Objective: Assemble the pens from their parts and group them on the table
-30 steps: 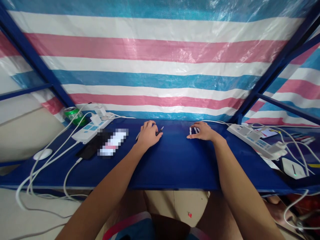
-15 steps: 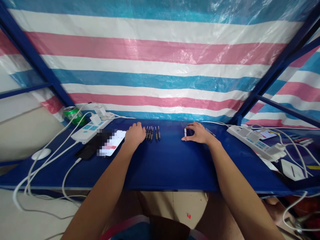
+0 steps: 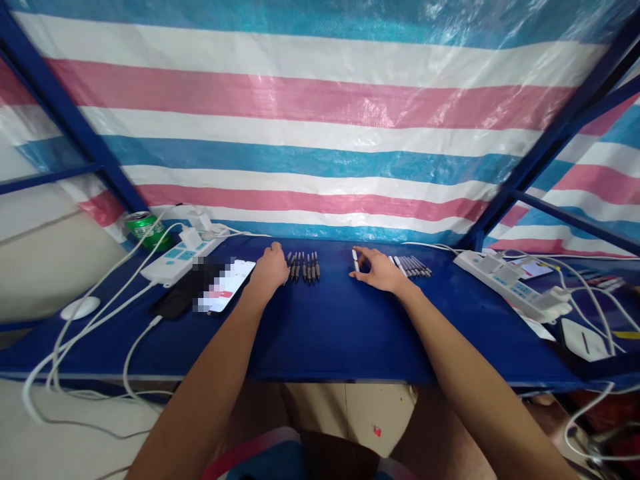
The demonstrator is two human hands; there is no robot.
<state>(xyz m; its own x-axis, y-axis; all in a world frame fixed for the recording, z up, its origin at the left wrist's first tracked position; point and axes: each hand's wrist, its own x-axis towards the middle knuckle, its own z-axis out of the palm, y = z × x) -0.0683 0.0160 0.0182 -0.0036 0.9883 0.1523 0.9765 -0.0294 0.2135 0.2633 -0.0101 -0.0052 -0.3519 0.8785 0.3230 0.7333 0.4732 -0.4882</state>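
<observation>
My left hand (image 3: 273, 267) rests on the blue tabletop, its knuckles up and its fingertips hidden from view. Right beside it lies a row of several dark pen pieces (image 3: 303, 268) with thin tips pointing away from me, the leftmost close against the hand. My right hand (image 3: 379, 270) grips a short white pen piece (image 3: 355, 260) with a dark band, thumb at its near end and forefinger at its far end. Just right of this hand, several slim silvery pen barrels (image 3: 414, 267) lie side by side, with white ones at their left end, partly behind the hand.
A lit phone (image 3: 231, 287) and a dark device (image 3: 183, 293) lie left of my left hand. Power strips stand at the left (image 3: 173, 263) and right (image 3: 515, 287) with white cables. A green can (image 3: 149, 230) stands at the back left. Striped sheeting (image 3: 320, 160) hangs behind.
My right hand has moved left with the white pen piece, uncovering the barrels to its right. My left hand has shifted slightly left, and the dark pieces beside it lie more evenly spread.
</observation>
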